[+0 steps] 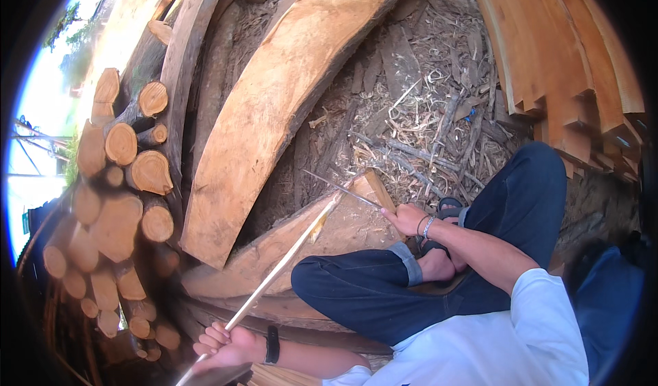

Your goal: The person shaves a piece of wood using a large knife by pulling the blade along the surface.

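My left hand [229, 346], with a black band on its wrist, is closed round a long, thin pale wooden stick [281, 265]. The stick slants up and to the right, its far end over a thick wooden slab [356, 225]. My right hand [406, 219] grips a knife [346, 192] whose long narrow blade points up and to the left. The blade crosses close to the stick's far end; whether they touch I cannot tell. The knife's handle is hidden in my fingers. Some paler peeled wood [319, 225] shows along the stick near that end.
Cut round logs [122, 144] are stacked at the left. A broad sawn plank [267, 105] lies beyond my hands. Several long boards [541, 50] stand at the upper right. Shavings and sticks [432, 105] litter the ground. My bent legs [521, 187] are close to the right hand.
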Demonstrator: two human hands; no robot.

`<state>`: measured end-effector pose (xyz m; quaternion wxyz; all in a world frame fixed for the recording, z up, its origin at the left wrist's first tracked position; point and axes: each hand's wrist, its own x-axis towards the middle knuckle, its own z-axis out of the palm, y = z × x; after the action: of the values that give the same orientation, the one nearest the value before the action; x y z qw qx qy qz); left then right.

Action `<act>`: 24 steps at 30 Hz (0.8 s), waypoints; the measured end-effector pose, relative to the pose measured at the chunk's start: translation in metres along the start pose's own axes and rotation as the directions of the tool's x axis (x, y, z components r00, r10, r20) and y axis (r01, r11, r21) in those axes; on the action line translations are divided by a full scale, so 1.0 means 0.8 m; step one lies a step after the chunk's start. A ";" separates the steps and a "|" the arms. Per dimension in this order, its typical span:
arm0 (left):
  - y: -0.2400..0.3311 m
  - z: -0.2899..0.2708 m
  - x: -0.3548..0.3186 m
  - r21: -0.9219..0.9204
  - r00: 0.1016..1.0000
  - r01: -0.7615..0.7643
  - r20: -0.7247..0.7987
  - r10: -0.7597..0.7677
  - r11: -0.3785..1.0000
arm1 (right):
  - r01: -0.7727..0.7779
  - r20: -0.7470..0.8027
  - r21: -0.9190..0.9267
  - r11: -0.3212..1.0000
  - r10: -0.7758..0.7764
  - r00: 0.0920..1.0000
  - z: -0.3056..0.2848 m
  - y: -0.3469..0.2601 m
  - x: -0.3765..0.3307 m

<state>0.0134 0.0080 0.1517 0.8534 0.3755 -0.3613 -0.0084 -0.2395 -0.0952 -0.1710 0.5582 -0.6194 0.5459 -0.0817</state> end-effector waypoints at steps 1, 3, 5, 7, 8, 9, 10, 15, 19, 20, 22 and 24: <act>-0.002 0.002 0.001 0.039 0.998 -0.013 -0.064 0.016 0.999 | 0.011 0.004 -0.011 1.000 -0.011 1.000 -0.003 -0.004 -0.003; -0.003 -0.002 0.004 0.067 0.993 -0.024 -0.116 0.032 0.997 | 0.037 0.029 0.002 0.999 -0.037 0.999 0.004 -0.012 -0.007; -0.002 -0.015 0.009 0.087 0.990 -0.034 -0.135 0.046 0.996 | 0.052 0.073 -0.045 0.998 -0.049 0.996 -0.008 -0.039 -0.031; -0.004 -0.021 0.009 0.061 0.993 -0.030 -0.111 0.037 0.998 | 0.027 0.054 -0.052 0.998 -0.024 0.998 -0.012 -0.028 -0.024; -0.004 -0.024 0.008 0.042 0.994 -0.018 -0.105 0.022 0.999 | -0.011 0.047 -0.059 0.998 0.014 0.999 -0.017 -0.021 -0.018; -0.002 -0.029 0.006 0.027 0.995 -0.011 -0.102 0.014 1.000 | -0.044 0.045 -0.068 0.997 0.047 0.998 -0.018 -0.013 -0.011; -0.002 -0.029 0.005 0.008 0.996 -0.001 -0.092 0.002 1.000 | -0.040 -0.015 -0.059 0.997 0.040 0.999 -0.019 -0.004 -0.004; 0.005 -0.026 -0.010 -0.015 0.998 -0.034 -0.046 0.033 0.999 | 0.045 0.028 -0.083 0.996 -0.043 0.999 -0.007 -0.016 -0.016; 0.010 -0.039 -0.013 -0.049 0.997 -0.021 0.067 0.024 0.999 | 0.005 0.013 -0.119 0.993 -0.004 1.000 -0.024 -0.018 -0.017; 0.011 -0.040 -0.014 -0.076 0.992 -0.001 0.122 0.010 0.997 | -0.010 -0.013 -0.122 0.992 0.008 1.000 -0.026 -0.008 -0.013; 0.013 -0.032 -0.019 -0.097 0.982 0.011 0.190 0.008 0.995 | -0.038 -0.064 -0.118 0.992 0.030 0.997 -0.027 0.007 -0.005; 0.015 -0.024 -0.026 -0.091 0.978 -0.008 0.205 0.027 0.996 | -0.017 -0.020 -0.078 0.997 0.016 1.000 -0.013 0.003 -0.003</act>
<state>0.0072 0.0349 0.1382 0.8274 0.3307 -0.4504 -0.0562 -0.2491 -0.0988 -0.1676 0.5290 -0.6354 0.5591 -0.0616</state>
